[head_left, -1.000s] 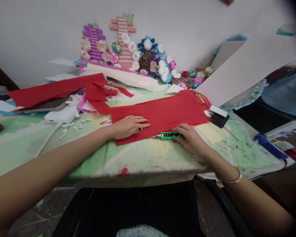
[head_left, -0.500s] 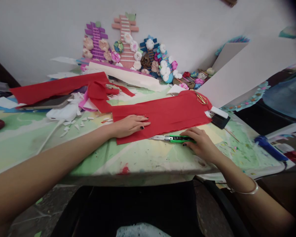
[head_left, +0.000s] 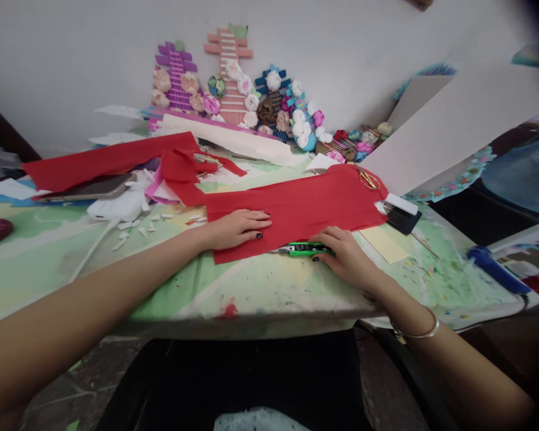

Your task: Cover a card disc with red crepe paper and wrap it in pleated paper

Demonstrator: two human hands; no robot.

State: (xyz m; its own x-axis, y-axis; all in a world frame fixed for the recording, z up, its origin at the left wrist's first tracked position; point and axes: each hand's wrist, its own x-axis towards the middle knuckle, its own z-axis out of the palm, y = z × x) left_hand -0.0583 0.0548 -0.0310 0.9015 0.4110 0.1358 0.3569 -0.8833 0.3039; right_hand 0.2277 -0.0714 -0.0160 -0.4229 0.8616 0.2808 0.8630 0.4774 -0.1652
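A long red sheet of paper [head_left: 291,206], maybe crepe, lies across the table in front of me. My left hand [head_left: 238,228] rests flat on its left part, fingers stretched out to the right. In my right hand [head_left: 341,251] is a green utility knife [head_left: 299,248], gripped by its handle and lying along the sheet's near edge. The blade points left; most of it is hidden beneath the red paper. Gold-handled scissors [head_left: 368,179] lie on the sheet's far right end.
Left of the sheet are more red paper [head_left: 112,157], a phone [head_left: 90,188], a white charger [head_left: 117,206] and white scraps. Decorated stick crafts [head_left: 233,78] lean on the wall. At right are a white board [head_left: 435,131], a black pad [head_left: 403,220] and a blue glue gun [head_left: 496,269].
My right hand has slid left with the utility knife along the near edge, and more of the blade is now under the paper. My left hand has stayed on the sheet.
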